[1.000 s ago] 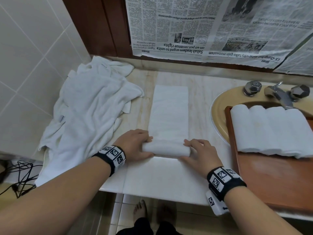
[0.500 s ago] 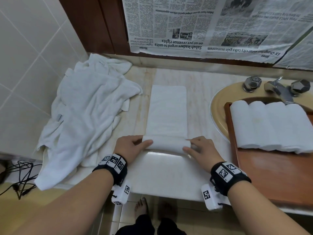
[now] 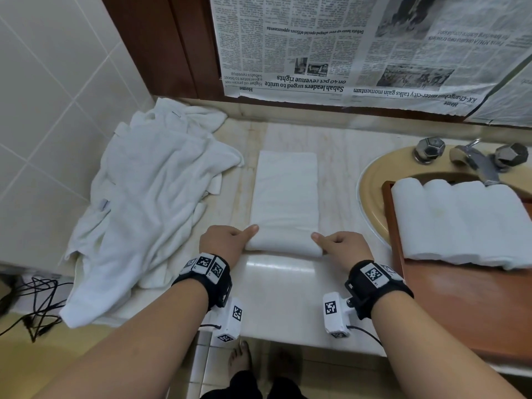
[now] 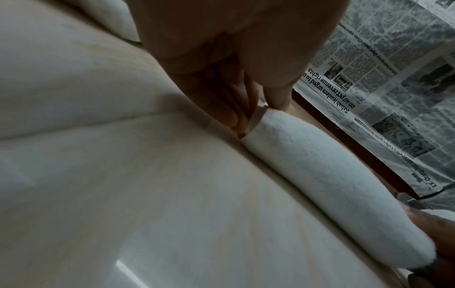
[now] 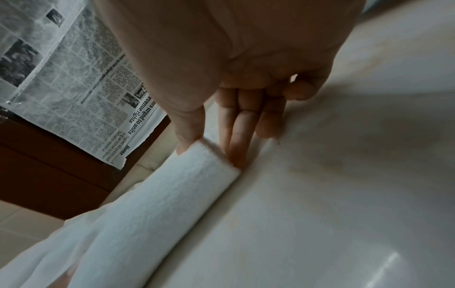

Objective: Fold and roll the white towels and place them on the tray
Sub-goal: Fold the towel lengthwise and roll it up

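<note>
A folded white towel strip (image 3: pixel 286 191) lies lengthwise on the marble counter (image 3: pixel 276 300), and its near end is wound into a roll (image 3: pixel 283 246). My left hand (image 3: pixel 230 243) pinches the roll's left end, thumb on top, fingers (image 4: pixel 229 115) against the end. At the right end my right hand (image 3: pixel 341 245) does the same, thumb over the roll (image 5: pixel 172 194) and fingers (image 5: pixel 242 124) beside it on the counter. The wooden tray (image 3: pixel 460 306) at the right carries several rolled white towels (image 3: pixel 460 220) side by side.
A heap of loose white towels (image 3: pixel 149 203) covers the counter's left part up to the tiled wall. The tray lies across a beige sink (image 3: pixel 371 194) with a metal faucet (image 3: pixel 478 164). Newspaper (image 3: pixel 359 47) hangs on the back wall. Black cables (image 3: pixel 31 306) lie on the floor at left.
Both hands have rolled the towel away from me. The roll has grown thicker, sits farther from the counter's front edge, and the flat part is shorter.
</note>
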`<state>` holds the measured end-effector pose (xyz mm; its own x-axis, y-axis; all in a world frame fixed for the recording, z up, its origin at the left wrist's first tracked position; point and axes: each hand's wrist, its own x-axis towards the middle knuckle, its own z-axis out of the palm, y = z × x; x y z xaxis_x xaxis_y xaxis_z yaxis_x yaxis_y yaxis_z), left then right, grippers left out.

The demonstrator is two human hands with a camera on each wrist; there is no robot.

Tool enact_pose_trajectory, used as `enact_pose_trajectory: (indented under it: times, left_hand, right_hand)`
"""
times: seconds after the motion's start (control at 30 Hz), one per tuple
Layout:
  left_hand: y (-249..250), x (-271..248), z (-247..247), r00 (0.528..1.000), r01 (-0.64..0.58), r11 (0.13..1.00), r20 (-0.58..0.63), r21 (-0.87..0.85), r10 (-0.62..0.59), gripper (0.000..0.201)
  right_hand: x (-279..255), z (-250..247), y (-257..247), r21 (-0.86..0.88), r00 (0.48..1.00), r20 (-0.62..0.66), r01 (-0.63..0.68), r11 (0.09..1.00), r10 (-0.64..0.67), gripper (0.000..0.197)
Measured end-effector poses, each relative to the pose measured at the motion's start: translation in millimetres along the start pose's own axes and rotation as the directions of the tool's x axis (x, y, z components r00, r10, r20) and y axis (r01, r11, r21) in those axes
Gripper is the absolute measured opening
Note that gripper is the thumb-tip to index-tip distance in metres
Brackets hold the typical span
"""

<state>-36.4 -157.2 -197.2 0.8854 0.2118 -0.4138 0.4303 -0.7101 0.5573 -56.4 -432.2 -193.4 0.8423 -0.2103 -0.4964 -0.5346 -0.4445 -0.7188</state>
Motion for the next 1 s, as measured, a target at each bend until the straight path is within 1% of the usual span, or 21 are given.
enact_pose_trajectory:
  times: [0.07,0.13,0.17,0.23,0.3,0.37,0.4,0.43,0.47,0.5,0.57,0.63,0.67,0.7,0.73,0.8,0.93,1.0]
  left_hand:
    - [2,0,1,1.000,0.013,1.000,-0.012,0.009,-0.013,0.068]
    - [2,-1,4,0.999,0.027,0.999,-0.032,-0.035,-0.028,0.063]
    - [2,-1,6,0.999,0.021,0.997,-0.047,-0.068,-0.025,0.056]
    - [3,-4,5,0.996,-0.016,0.987,-0.089,-0.162,0.001,0.033]
    - [6,-7,4,0.989,-0.103,0.979,-0.120,-0.176,0.082,0.026]
    - [9,-7,3,0.974,-0.203,0.974,-0.128,-0.104,0.189,0.017]
    - [10,-9,2,0.964,-0.249,0.967,-0.115,-0.059,0.241,0.014]
    - [9,-10,2,0.953,-0.290,0.957,-0.093,-0.010,0.288,0.016]
    - [6,-12,3,0.942,-0.328,0.944,-0.069,0.027,0.329,0.021]
    - [2,-14,4,0.930,-0.361,0.931,-0.052,0.053,0.363,0.026]
    - [-7,-19,7,0.910,-0.410,0.907,-0.033,0.094,0.414,0.039]
    - [-16,-23,10,0.908,-0.415,0.896,0.015,0.161,0.418,0.059]
    - [-19,-25,11,0.910,-0.412,0.892,0.041,0.187,0.412,0.068]
    - [-22,-26,12,0.911,-0.412,0.888,0.056,0.205,0.409,0.073]
    - [-26,-27,12,0.907,-0.419,0.882,0.064,0.217,0.415,0.073]
    - [-35,-28,12,0.897,-0.440,0.869,0.066,0.226,0.436,0.068]
    - [-53,-30,8,0.881,-0.473,0.859,0.099,0.197,0.462,0.062]
    - [-58,-33,6,0.882,-0.471,0.864,0.102,0.180,0.459,0.060]
  right_hand:
    - [2,1,-1,0.000,1.000,-0.028,0.000,1.000,0.000,0.037]
    - [0,4,0,0.038,0.997,-0.064,0.040,0.999,-0.037,0.029]
    - [-1,6,2,0.056,0.994,-0.077,0.081,0.995,-0.076,0.024]
    - [-6,9,2,0.043,0.981,-0.092,0.173,0.984,-0.168,0.013]
    - [-10,12,1,0.002,0.966,-0.106,0.237,0.972,-0.235,0.008]
    - [-12,16,5,-0.036,0.947,-0.121,0.297,0.954,-0.299,0.012]
    - [-13,17,7,-0.064,0.937,-0.120,0.323,0.944,-0.328,0.010]
    - [-15,17,10,-0.090,0.930,-0.112,0.341,0.936,-0.349,0.008]
    - [-16,18,12,-0.110,0.929,-0.096,0.347,0.931,-0.357,0.010]
    - [-17,18,15,-0.119,0.932,-0.074,0.344,0.931,-0.354,0.017]
    - [-19,19,19,-0.153,0.941,-0.026,0.329,0.932,-0.336,0.039]
    - [-21,19,22,-0.190,0.946,0.030,0.322,0.927,-0.323,0.065]
    - [-21,19,24,-0.210,0.944,0.063,0.330,0.920,-0.324,0.072]
    - [-22,19,25,-0.236,0.937,0.096,0.348,0.907,-0.335,0.075]
    - [-22,18,26,-0.264,0.929,0.125,0.369,0.891,-0.348,0.074]
    - [-24,17,30,-0.305,0.916,0.156,0.401,0.864,-0.369,0.069]
    - [-31,13,40,-0.315,0.920,0.171,0.389,0.866,-0.352,0.057]
    - [-37,11,45,-0.314,0.918,0.180,0.393,0.864,-0.352,0.058]
